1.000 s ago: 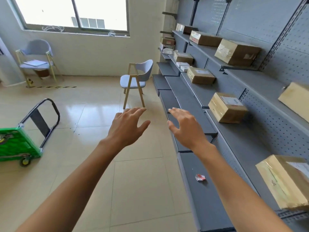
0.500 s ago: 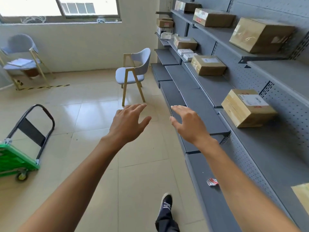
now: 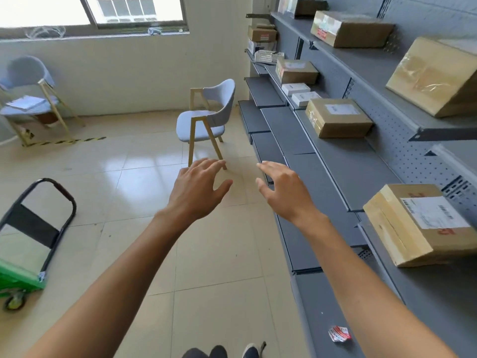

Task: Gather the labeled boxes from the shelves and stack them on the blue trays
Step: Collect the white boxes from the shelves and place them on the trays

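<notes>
Grey shelves run along the right wall with several cardboard boxes on them. The nearest labeled box sits on the middle shelf at the right edge. Farther along lies another labeled box, and beyond it a third. Larger boxes rest on the top shelf. My left hand and my right hand are stretched out in front of me over the floor, fingers spread, holding nothing. No blue tray is in view.
A green cart with a black handle stands at the left. A grey chair stands ahead near the shelves, another chair at far left. A crumpled wrapper lies on the bottom shelf. A white basket sits far back.
I have stepped forward along the shelves; the boxes and the chair are nearer and the cart has slid back to the left. Both hands stay outstretched and empty.
</notes>
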`<state>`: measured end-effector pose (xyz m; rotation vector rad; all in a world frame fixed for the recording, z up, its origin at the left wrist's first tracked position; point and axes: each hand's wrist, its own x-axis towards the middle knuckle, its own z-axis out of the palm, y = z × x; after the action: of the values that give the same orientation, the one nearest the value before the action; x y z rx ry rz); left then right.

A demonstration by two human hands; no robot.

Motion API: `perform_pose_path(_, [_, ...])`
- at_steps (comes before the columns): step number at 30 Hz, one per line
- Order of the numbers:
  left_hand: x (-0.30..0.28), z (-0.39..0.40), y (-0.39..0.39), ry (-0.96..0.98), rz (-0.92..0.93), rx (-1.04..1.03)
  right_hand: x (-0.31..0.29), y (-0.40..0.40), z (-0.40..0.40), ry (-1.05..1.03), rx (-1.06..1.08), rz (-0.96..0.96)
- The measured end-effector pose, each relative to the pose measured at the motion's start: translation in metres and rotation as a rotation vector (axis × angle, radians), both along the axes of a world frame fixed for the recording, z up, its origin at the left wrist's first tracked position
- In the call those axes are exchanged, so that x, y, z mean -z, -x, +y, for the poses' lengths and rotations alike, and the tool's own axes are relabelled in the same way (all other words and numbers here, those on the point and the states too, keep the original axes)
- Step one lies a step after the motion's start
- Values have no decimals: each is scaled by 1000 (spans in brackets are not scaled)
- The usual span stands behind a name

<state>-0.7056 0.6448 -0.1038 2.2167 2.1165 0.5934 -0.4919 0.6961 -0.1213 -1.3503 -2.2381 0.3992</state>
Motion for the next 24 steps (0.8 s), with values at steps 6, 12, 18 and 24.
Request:
perform_pose_path(6, [11,76,36,2,-45,-38,5,35,82,20,-29,-27])
perform_pose_path(12, [22,176,102,-6,-59,-48,7,93,178,23,-30,-61])
perform_pose_path(18, [19,278,154,-29,-80,7,3,139,261,22,38,24])
perform_pose_path(24, [16,366,170,-9,-72,83,4,154,336,42,125,17])
